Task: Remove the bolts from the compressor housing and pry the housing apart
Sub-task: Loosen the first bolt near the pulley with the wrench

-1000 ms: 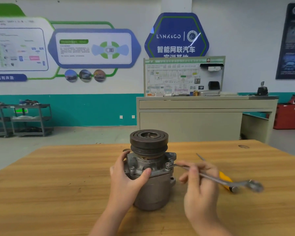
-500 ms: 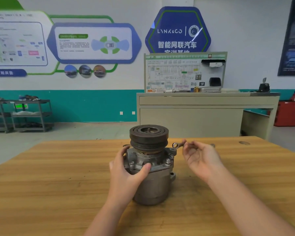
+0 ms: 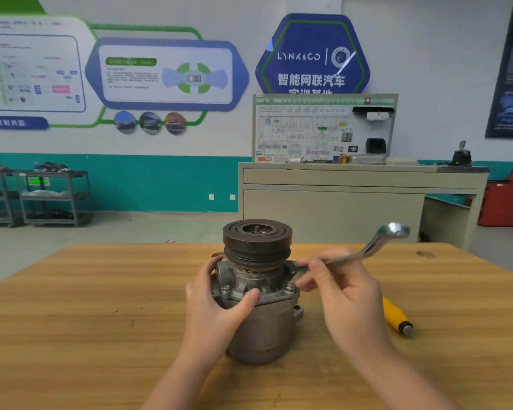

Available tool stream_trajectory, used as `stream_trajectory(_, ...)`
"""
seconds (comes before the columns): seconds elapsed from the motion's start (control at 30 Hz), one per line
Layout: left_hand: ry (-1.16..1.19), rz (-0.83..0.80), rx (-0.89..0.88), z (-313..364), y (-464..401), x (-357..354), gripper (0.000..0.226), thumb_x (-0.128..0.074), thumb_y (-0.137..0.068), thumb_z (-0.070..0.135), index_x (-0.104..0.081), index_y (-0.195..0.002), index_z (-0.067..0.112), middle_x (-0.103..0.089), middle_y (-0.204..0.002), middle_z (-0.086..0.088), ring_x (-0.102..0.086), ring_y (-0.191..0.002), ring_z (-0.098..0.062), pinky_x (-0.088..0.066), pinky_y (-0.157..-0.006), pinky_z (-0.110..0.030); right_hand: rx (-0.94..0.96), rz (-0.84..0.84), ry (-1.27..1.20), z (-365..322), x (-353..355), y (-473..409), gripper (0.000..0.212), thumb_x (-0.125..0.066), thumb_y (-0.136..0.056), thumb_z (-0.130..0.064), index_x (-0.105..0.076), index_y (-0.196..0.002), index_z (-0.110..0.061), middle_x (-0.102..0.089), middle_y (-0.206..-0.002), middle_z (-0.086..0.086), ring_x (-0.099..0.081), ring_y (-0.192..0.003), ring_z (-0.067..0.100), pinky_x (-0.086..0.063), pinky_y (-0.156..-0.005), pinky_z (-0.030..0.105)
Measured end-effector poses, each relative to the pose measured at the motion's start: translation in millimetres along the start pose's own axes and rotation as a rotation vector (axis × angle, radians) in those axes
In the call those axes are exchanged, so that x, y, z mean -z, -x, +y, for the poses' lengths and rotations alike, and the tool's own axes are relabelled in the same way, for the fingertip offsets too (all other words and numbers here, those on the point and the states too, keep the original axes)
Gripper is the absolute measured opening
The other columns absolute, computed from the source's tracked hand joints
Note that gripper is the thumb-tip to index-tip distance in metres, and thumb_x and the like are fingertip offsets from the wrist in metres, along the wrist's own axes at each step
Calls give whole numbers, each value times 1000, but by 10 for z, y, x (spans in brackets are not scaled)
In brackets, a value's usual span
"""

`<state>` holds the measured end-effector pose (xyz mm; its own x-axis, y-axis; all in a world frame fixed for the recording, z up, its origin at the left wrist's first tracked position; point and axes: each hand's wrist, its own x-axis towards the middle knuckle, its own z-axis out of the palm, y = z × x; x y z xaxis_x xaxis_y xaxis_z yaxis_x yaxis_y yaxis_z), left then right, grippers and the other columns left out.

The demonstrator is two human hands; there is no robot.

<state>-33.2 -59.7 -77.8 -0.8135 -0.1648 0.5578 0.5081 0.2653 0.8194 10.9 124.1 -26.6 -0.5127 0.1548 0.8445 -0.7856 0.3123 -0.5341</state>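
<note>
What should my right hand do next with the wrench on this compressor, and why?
Probably swing the wrench another short stroke to keep loosening the bolt at the flange's right rear. The right hand pinches its shank with the near end at that corner, the left hand steadies the compressor housing, and the front bolts look seated.

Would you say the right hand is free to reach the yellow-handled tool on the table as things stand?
Probably not freely: the right hand holds the wrench. The yellow-handled tool lies close beside it on the table, nothing between.
</note>
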Motion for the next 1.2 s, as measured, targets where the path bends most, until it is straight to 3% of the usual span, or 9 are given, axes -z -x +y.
stream_trajectory(0.17,-8,-23,5,0,4,-2,91,-71,-50,69,-38,-132,49,-45,-119,15,-39,-105,23,-35,-81,-7,448,-157,396,30,28,102,8,-71,-85,-19,-73,-91,-13,-72,-91,-9,-64,-80,5,-52,-68,24)
stream_trajectory(0.23,-4,-32,15,3,5,4,91,-73,-52,69,-39,-134,48,-45,-120,13,-42,-106,19,-34,-82,-8,529,-160,426,45,10,151,14,-68,-88,-24,-73,-91,-11,-72,-89,-6,-60,-73,7,-50,-64,23)
stream_trajectory(0.4,2,-39,3,-21,15,0,84,-84,-64,53,-37,-133,50,-42,-120,17,-39,-102,27,-33,-81,-7,420,-92,304,77,-2,234,27,-72,-82,-32,-70,-102,-15,-56,-84,-25,-43,-62,-6,-44,-55,17)
stream_trajectory(0.6,-2,-41,6,-18,4,2,81,-84,-67,47,-35,-132,50,-40,-120,19,-38,-104,25,-33,-81,-6,435,-119,276,125,21,222,29,-74,-79,-29,-64,-105,-19,-60,-86,-18,-45,-68,-15,-43,-60,11)
stream_trajectory(0.77,7,-30,-14,-14,8,-11,79,-85,-69,43,-38,-132,49,-42,-119,20,-41,-114,7,-34,-83,-8,399,-51,239,100,-19,33,28,-59,-93,-43,-64,-93,-15,-69,-79,-3,-61,-67,5,-51,-58,24)
stream_trajectory(0.87,-2,-22,-27,-35,0,-2,78,-86,-71,36,-39,-131,49,-43,-118,21,-42,-117,4,-34,-84,-8,436,-23,273,133,-54,36,32,-45,-100,-43,-61,-95,-16,-66,-80,-5,-61,-71,4,-48,-63,15)
stream_trajectory(1.03,16,-25,2,-2,-8,6,92,-74,-51,67,-40,-134,46,-41,-119,21,-40,-110,16,-34,-84,-7,93,223,-203,217,-124,222,18,-34,-103,-30,-47,-96,-41,-69,-80,-2,-52,-49,9,-44,-52,18)
stream_trajectory(1.13,26,-29,13,-6,-2,4,91,-79,-55,62,-40,-135,45,-41,-120,20,-42,-111,11,-33,-84,-8,-314,496,-470,249,-183,81,21,-31,-103,-16,-43,-89,-25,-66,-65,8,-39,-36,14,-34,-39,20)
stream_trajectory(1.2,21,-26,3,-22,0,2,84,-85,-65,46,-39,-134,46,-42,-121,18,-43,-110,11,-33,-85,-8,-564,500,-599,331,-157,-121,19,-30,-103,-10,-41,-87,-15,-58,-55,10,-33,-31,13,-28,-36,19)
